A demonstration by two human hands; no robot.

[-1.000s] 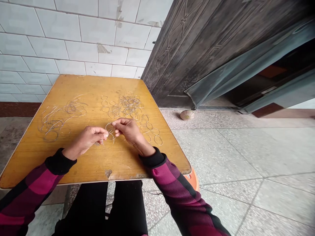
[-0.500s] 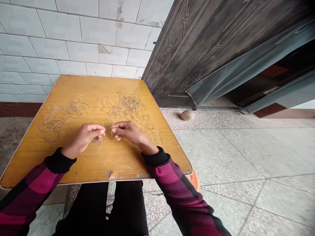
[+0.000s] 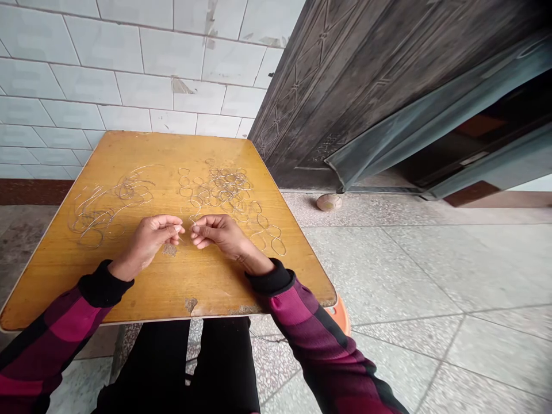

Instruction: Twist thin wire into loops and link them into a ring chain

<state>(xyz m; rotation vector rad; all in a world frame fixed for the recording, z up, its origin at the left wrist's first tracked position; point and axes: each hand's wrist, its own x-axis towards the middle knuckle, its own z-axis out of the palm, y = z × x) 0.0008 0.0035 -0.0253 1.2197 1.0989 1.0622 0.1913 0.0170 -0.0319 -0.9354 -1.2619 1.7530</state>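
My left hand [image 3: 156, 238] is closed in a pinch over the middle of the wooden table [image 3: 150, 287], with a thin piece of wire just showing at its fingertips. Close by on the right, my right hand [image 3: 221, 234] pinches a thin wire [image 3: 192, 219] whose bent end sticks out past the thumb and forefinger. Most of both wires is hidden by the fingers or too fine to make out. Beyond my right hand lies a heap of wire rings [image 3: 226, 187], some trailing down its right side. Loose, partly curled wires [image 3: 92, 221] lie left of my left hand.
White wall tiles [image 3: 172, 57] stand behind the table, and a dark carved door [image 3: 328, 86] with a grey-green curtain [image 3: 388, 138] is at the right. A roundish object [image 3: 329, 202] rests on the floor. Something orange [image 3: 340, 315] shows under the right front corner.
The fingertips have drawn slightly apart, my right hand shifting a little left and turning. The looped wire seen between them before is now mostly hidden by my right fingers.
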